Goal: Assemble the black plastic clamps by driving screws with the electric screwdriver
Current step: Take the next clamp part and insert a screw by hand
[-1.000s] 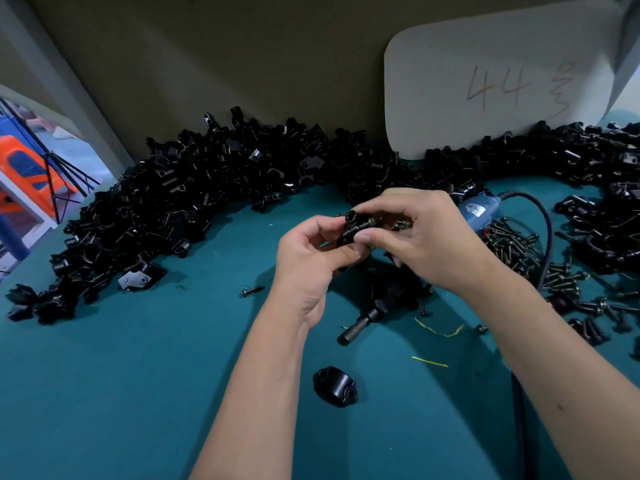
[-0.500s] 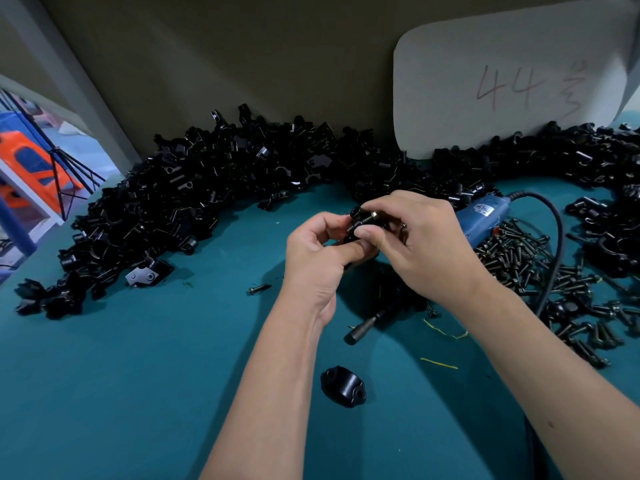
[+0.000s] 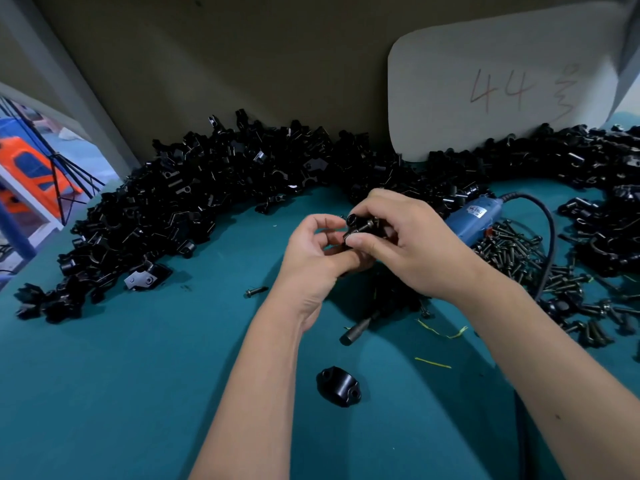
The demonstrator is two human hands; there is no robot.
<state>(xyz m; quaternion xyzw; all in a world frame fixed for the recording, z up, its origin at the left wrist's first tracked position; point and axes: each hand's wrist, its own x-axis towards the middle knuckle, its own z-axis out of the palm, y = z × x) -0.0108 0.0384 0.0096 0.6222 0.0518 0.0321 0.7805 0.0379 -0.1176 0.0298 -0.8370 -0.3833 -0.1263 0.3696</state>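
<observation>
Above the middle of the teal table, my left hand (image 3: 313, 258) grips a black plastic clamp piece (image 3: 354, 221) from below. My right hand (image 3: 401, 240) pinches a dark screw (image 3: 363, 227) against that piece with thumb and fingers. The blue electric screwdriver (image 3: 474, 220) lies on the table behind my right hand, mostly hidden by it, its black tip (image 3: 356, 330) showing under my wrists. A single clamp half (image 3: 338, 386) lies on the table near me.
A long heap of black clamp parts (image 3: 194, 209) curves along the back and left. Loose screws (image 3: 526, 261) are piled at the right, with more clamps (image 3: 609, 230) beyond. One stray screw (image 3: 256, 292) lies left of my hands. A white card (image 3: 502, 81) leans on the wall.
My hands have stayed together on the clamp piece, with small finger shifts on the screw. The view has drifted slightly.
</observation>
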